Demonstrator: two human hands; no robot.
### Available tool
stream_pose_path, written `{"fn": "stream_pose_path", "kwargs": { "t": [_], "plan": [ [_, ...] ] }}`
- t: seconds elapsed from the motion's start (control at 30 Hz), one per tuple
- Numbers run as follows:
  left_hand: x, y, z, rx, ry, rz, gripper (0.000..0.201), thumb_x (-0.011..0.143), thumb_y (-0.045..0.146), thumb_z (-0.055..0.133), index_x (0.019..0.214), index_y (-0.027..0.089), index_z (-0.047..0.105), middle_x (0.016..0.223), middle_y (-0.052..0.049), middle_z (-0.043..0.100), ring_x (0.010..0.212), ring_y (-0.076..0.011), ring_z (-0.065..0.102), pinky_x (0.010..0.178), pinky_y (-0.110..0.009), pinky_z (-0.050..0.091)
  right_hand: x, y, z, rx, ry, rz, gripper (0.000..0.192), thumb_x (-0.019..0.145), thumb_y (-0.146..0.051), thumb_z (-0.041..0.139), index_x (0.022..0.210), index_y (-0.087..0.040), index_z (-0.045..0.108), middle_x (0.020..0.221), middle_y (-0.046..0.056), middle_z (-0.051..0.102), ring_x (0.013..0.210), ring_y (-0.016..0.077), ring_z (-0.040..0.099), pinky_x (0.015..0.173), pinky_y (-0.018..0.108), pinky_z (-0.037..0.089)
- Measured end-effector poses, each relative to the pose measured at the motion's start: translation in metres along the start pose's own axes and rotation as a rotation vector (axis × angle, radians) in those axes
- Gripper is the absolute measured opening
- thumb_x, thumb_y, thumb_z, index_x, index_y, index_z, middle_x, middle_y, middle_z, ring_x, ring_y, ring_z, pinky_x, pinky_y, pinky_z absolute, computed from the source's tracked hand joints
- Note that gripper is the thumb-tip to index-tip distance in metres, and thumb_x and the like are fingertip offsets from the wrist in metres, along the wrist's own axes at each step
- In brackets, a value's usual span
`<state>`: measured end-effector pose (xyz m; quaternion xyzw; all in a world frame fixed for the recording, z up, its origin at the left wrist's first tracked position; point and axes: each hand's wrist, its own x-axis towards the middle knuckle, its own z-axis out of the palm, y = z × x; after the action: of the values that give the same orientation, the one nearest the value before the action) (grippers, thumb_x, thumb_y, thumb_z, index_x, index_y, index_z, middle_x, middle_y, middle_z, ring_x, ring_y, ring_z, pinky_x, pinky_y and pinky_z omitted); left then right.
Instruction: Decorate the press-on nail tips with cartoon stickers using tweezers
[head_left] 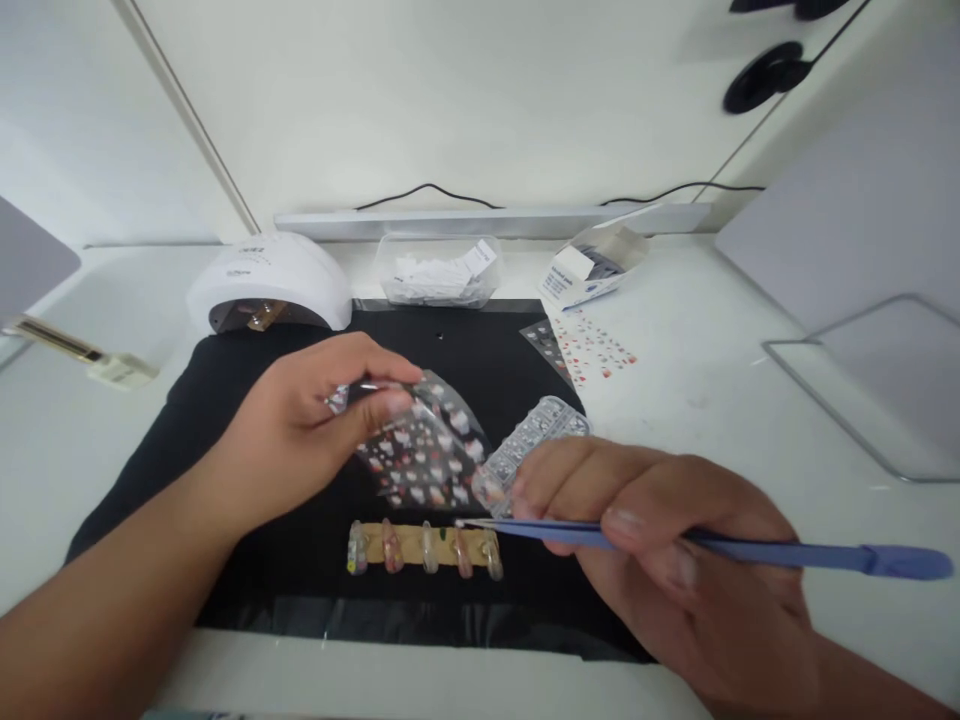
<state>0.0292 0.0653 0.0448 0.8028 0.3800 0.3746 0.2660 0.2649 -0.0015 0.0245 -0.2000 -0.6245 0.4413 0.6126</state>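
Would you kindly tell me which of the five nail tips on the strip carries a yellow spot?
The leftmost nail tip in view: a yellow spot shows at its lower end, and none shows on the other four.

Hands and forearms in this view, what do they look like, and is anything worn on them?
The left hand and right hand are bare, with no glove, ring or watch visible. No sleeve shows on the left forearm or right forearm.

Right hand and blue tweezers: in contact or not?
Touching. The head view shows the right hand gripping the blue tweezers, fingers overlapping the shaft.
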Motion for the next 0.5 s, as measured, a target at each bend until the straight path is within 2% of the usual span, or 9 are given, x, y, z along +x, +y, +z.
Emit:
{"fn": "stream_pose_path", "kwargs": {
  "t": [0.03, 0.07, 0.23, 0.27, 0.3, 0.37, 0.43, 0.5],
  "plan": [
    [0.002, -0.006, 0.003, 0.006, 0.044, -0.126, 0.013, 0.091, 0.029, 0.066, 0.099, 0.023, 0.073, 0.089, -0.002, 0.073, 0.078, -0.0168, 0.066, 0.067, -0.028, 0.053, 0.001, 0.002, 0.000, -0.022, -0.007, -0.028, 0.023, 0.090, -0.019, 0.056, 0.102, -0.023, 0.075, 0.072, 0.004, 0.071, 0.069, 0.0200, 0.065, 0.063, 0.037, 0.054],
    [0.004, -0.014, 0.006, 0.018, 0.063, -0.183, 0.017, 0.091, 0.032, 0.065, 0.100, 0.021, 0.073, 0.088, -0.003, 0.074, 0.076, -0.0174, 0.066, 0.066, -0.028, 0.053, 0.001, 0.004, 0.000, -0.049, -0.008, -0.059, 0.023, 0.090, -0.018, 0.056, 0.101, -0.022, 0.075, 0.071, 0.004, 0.071, 0.070, 0.0204, 0.065, 0.065, 0.038, 0.054],
    [0.017, -0.042, 0.014, 0.137, 0.043, -0.281, 0.027, 0.091, 0.030, 0.059, 0.108, 0.012, 0.070, 0.076, -0.006, 0.070, 0.063, -0.0185, 0.064, 0.060, -0.032, 0.055, -0.002, 0.013, 0.004, -0.130, -0.017, -0.111, 0.023, 0.089, -0.015, 0.055, 0.100, -0.022, 0.074, 0.075, 0.006, 0.070, 0.073, 0.0220, 0.065, 0.069, 0.041, 0.050],
    [0.018, -0.042, 0.012, 0.181, 0.051, -0.285, 0.031, 0.088, 0.029, 0.061, 0.112, 0.011, 0.069, 0.081, -0.007, 0.070, 0.068, -0.0208, 0.066, 0.064, -0.036, 0.056, -0.004, 0.013, 0.006, -0.133, -0.020, -0.096, 0.024, 0.089, -0.015, 0.054, 0.101, -0.022, 0.074, 0.076, 0.006, 0.070, 0.073, 0.0221, 0.065, 0.068, 0.041, 0.050],
    [0.018, -0.040, 0.007, 0.226, 0.074, -0.276, 0.036, 0.086, 0.028, 0.064, 0.118, 0.010, 0.067, 0.091, -0.011, 0.070, 0.079, -0.0242, 0.067, 0.073, -0.041, 0.057, -0.007, 0.012, 0.008, -0.140, -0.024, -0.073, 0.024, 0.090, -0.015, 0.054, 0.101, -0.022, 0.074, 0.077, 0.006, 0.070, 0.074, 0.0222, 0.065, 0.068, 0.041, 0.050],
    [0.016, -0.029, -0.007, 0.307, 0.150, -0.229, 0.045, 0.087, 0.028, 0.063, 0.129, 0.012, 0.061, 0.119, -0.015, 0.063, 0.108, -0.0302, 0.062, 0.096, -0.051, 0.049, -0.014, 0.008, 0.013, -0.169, -0.039, -0.031, 0.025, 0.090, -0.014, 0.054, 0.102, -0.023, 0.073, 0.080, 0.006, 0.070, 0.075, 0.0227, 0.065, 0.070, 0.042, 0.051],
    [0.008, -0.012, -0.025, 0.326, 0.178, -0.169, 0.044, 0.091, 0.030, 0.059, 0.133, 0.017, 0.058, 0.126, -0.011, 0.059, 0.109, -0.0266, 0.060, 0.099, -0.047, 0.046, -0.023, 0.001, 0.017, -0.216, -0.078, 0.005, 0.026, 0.088, -0.013, 0.054, 0.105, -0.023, 0.072, 0.083, 0.007, 0.070, 0.077, 0.0234, 0.066, 0.073, 0.044, 0.052],
    [-0.005, 0.004, -0.040, 0.306, 0.130, -0.111, 0.030, 0.094, 0.030, 0.056, 0.120, 0.021, 0.064, 0.114, -0.002, 0.064, 0.102, -0.0219, 0.061, 0.093, -0.039, 0.047, -0.030, -0.004, 0.020, -0.276, -0.126, 0.026, 0.029, 0.085, -0.011, 0.055, 0.107, -0.022, 0.071, 0.084, 0.007, 0.070, 0.080, 0.0239, 0.066, 0.077, 0.045, 0.053]
  ]
}}
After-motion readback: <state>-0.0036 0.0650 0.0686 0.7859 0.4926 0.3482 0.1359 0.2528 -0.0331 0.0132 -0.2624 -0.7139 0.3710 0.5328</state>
